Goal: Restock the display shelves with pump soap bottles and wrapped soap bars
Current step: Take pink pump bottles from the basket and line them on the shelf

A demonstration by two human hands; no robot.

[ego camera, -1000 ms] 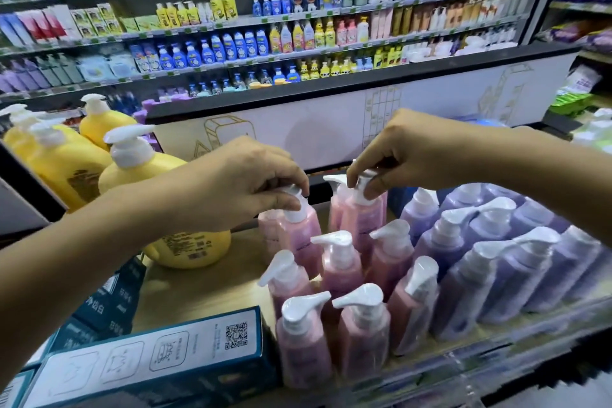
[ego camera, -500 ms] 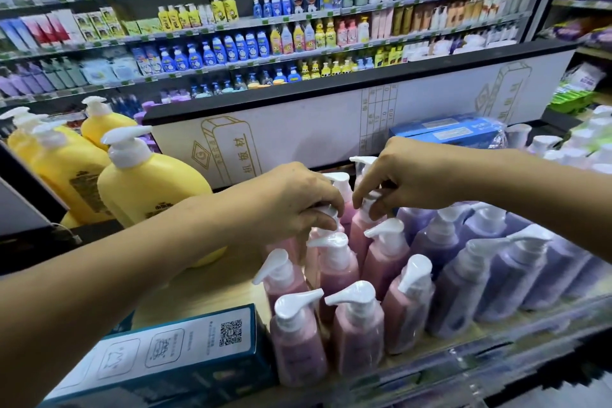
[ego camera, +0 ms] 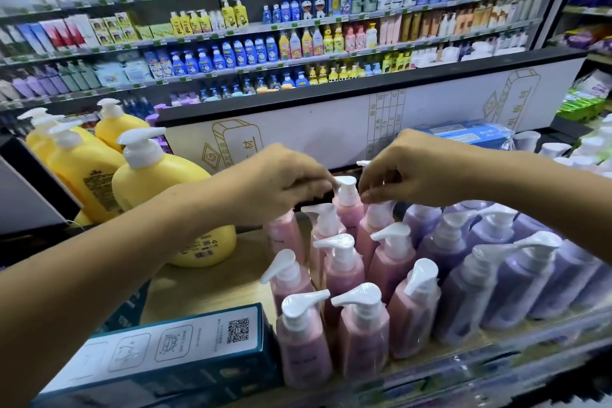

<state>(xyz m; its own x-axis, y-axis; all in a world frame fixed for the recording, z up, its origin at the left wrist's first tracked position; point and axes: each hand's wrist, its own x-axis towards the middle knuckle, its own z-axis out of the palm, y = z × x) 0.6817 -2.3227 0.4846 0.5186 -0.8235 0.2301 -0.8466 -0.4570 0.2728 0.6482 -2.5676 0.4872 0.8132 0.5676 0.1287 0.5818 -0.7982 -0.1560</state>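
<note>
Several pink pump soap bottles (ego camera: pixel 342 275) with white pumps stand in rows on the wooden shelf (ego camera: pixel 205 285). My left hand (ego camera: pixel 284 182) curls over the pump of a pink bottle (ego camera: pixel 285 235) at the back left of the group, and its pump head is hidden under my fingers. My right hand (ego camera: pixel 407 172) pinches the pump top of another back-row pink bottle (ego camera: pixel 367 228). Between my hands a third pink bottle (ego camera: pixel 347 205) stands free. No wrapped soap bars can be made out.
Purple pump bottles (ego camera: pixel 463 291) fill the shelf to the right. Large yellow pump bottles (ego camera: pixel 159 189) stand at the left. A teal box (ego camera: pixel 185 351) lies at the front left edge. A blue wrapped pack (ego camera: pixel 463 136) sits behind, and stocked store shelves (ego camera: pixel 298 43) rise beyond.
Both hands have brought their pink bottles down and closer together into the back row. The bottles now stand upright among the others.
</note>
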